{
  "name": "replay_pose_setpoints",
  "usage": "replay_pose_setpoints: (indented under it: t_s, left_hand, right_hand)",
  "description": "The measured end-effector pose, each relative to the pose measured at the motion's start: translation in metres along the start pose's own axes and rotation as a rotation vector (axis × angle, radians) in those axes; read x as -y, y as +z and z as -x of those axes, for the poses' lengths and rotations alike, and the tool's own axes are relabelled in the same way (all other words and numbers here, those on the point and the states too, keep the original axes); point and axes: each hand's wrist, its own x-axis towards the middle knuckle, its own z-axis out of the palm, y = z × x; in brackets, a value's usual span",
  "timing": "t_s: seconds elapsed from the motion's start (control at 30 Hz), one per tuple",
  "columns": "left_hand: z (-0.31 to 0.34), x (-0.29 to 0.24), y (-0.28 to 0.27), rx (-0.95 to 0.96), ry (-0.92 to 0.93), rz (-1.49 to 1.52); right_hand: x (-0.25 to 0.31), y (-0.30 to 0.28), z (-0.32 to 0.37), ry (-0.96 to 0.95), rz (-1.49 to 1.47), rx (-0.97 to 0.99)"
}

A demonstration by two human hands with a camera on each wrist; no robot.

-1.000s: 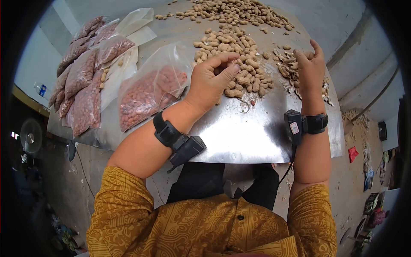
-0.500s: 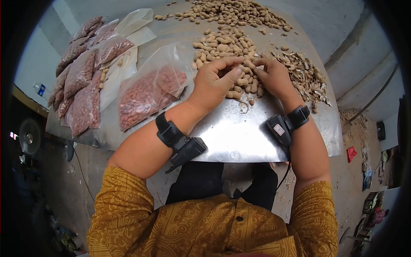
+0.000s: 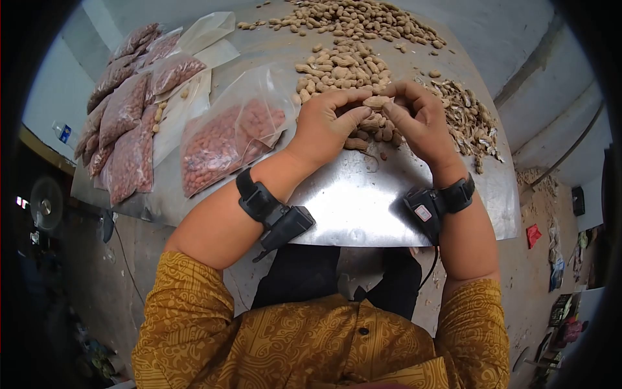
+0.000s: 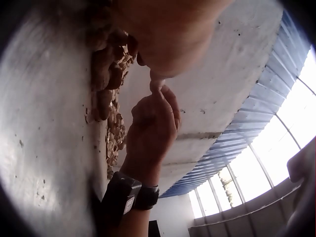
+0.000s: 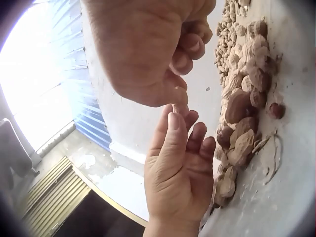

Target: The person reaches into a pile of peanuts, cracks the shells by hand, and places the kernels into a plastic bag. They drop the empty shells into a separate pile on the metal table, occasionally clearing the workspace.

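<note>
Between my two hands is an unshelled peanut (image 3: 376,102), held above the front of the peanut pile (image 3: 346,68). My left hand (image 3: 322,126) pinches its left end with thumb and forefinger. From the other side my right hand (image 3: 422,124) grips it, thumb close to the shell's middle. The right wrist view shows the peanut (image 5: 181,100) upright between both sets of fingertips, with the left hand's other fingers loosely bent. To the right of my right hand lies a heap of broken shells (image 3: 470,120).
Left of my left hand sits a clear bag of shelled red peanuts (image 3: 223,146). Several filled bags (image 3: 123,110) are stacked at the table's left. More unshelled peanuts (image 3: 363,18) spread along the far side. The metal table's (image 3: 350,207) front edge is near my body.
My right hand moved from over the shell heap left to the pile and took a peanut, now brought up to the left hand. The left hand stayed almost in place and now pinches it too.
</note>
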Motion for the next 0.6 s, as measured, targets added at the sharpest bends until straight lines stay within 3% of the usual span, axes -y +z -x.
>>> replay_pose_setpoints:
  t_s: [0.07,0.27,0.47,0.6]
  left_hand:
    - [0.001,-0.006,0.002,0.027,-0.163,0.251]
    - [0.001,-0.001,0.001,0.044,-0.175,0.288]
    - [0.000,0.005,0.003,0.104,-0.137,0.262]
    - [0.004,0.002,0.004,0.107,-0.175,0.261]
  right_hand:
    - [-0.009,0.006,-0.003,-0.052,-0.166,-0.037]
    - [0.000,0.012,-0.001,0.118,-0.359,0.016]
    - [0.005,0.019,0.002,0.164,-0.292,0.048]
    - [-0.008,0.022,0.001,-0.003,-0.140,0.022]
